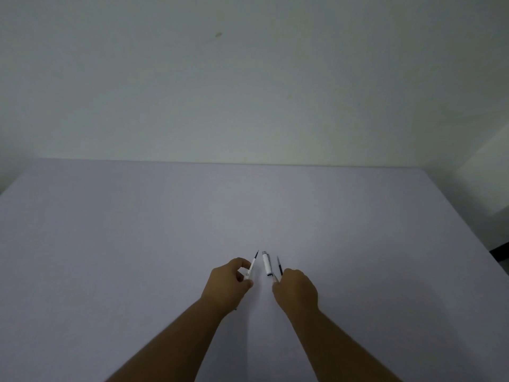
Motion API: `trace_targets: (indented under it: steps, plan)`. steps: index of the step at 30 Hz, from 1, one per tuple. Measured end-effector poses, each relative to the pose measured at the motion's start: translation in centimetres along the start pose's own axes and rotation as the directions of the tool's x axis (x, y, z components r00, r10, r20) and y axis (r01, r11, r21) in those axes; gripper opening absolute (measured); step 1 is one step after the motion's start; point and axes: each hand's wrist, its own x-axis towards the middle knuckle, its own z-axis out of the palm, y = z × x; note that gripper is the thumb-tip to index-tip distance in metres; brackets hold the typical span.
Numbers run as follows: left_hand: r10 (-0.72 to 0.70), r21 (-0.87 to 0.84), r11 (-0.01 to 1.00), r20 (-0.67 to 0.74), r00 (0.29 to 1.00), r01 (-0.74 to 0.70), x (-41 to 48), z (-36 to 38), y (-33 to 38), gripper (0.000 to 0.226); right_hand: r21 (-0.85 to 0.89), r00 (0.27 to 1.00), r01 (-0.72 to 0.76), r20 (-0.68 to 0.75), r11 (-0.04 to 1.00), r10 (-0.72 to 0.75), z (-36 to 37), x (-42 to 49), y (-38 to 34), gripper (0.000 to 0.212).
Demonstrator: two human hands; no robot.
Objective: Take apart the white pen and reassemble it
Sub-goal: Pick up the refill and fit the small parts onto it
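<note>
Pen parts are spread out near the front edge of the pale counter (137,244), so we judge the white pen to be disassembled, with reassembly still to do. Our left hand (230,282) pinches a slim white piece with a dark tip (252,266), fingers closed on its lower end and the tip angled up and away; we take it for the front barrel section or the refill in its sleeve, but cannot tell which. Holding it by the tail leaves the open end free for mating.

Between our hands lies the white cap section (266,264) with its silver end pointing away, resting flat on the counter, apart from both hands. We judge it was laid there for easy reach.

Our right hand (296,289) is curled, fingertips closed around the near end of a thin dark rod (280,266), likely the refill. A small clear or metallic piece (275,278) shows just by its fingertips; too small to identify, and we cannot say whether it is held.

Hands are apart, each clamped on its own part.
</note>
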Motion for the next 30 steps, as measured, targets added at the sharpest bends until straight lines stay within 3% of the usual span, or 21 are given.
trace_targets:
  steps: [3,5,10,13,16,21,25,30]
  plan:
    - [0.005,0.008,1.000,0.004,1.000,-0.005,0.0,0.0,0.1,0.027,0.128,0.999,-0.048,-0.019,0.991,0.051,-0.4,-0.2,-0.6,0.028]
    - [0.005,0.011,1.000,0.007,1.000,-0.005,-0.1,0.0,0.2,0.027,0.353,0.994,-0.075,-0.043,0.933,0.096,-1.2,0.0,-1.1,0.026]
    - [0.014,0.048,0.999,0.012,1.000,-0.015,-0.1,-0.1,0.4,0.028,0.837,0.983,-0.152,0.072,0.526,0.169,-3.7,1.4,-2.2,0.016]
    - [0.018,0.063,0.998,0.020,1.000,-0.020,-0.2,-0.1,0.6,0.030,0.931,0.983,-0.166,0.128,0.324,0.134,-4.7,1.5,-2.7,0.011]
    - [0.018,0.063,0.998,0.025,1.000,-0.020,-0.2,-0.2,0.8,0.030,0.959,0.982,-0.184,0.171,0.218,0.076,-5.5,1.1,-3.1,0.006]
    - [0.017,0.067,0.998,0.019,1.000,-0.018,-0.3,-0.2,0.8,0.030,0.952,0.982,-0.191,0.185,0.240,0.047,-5.6,0.5,-3.2,0.004]
    - [0.039,0.064,0.997,0.003,0.999,-0.039,-0.3,-0.2,0.9,0.029,0.930,0.982,-0.184,0.190,0.320,0.011,-5.5,0.1,-3.2,0.004]
    - [0.051,0.040,0.998,-0.017,0.999,-0.051,-0.2,-0.2,1.0,0.029,0.886,0.977,-0.172,0.210,0.430,-0.041,-5.4,-0.5,-3.4,0.019]
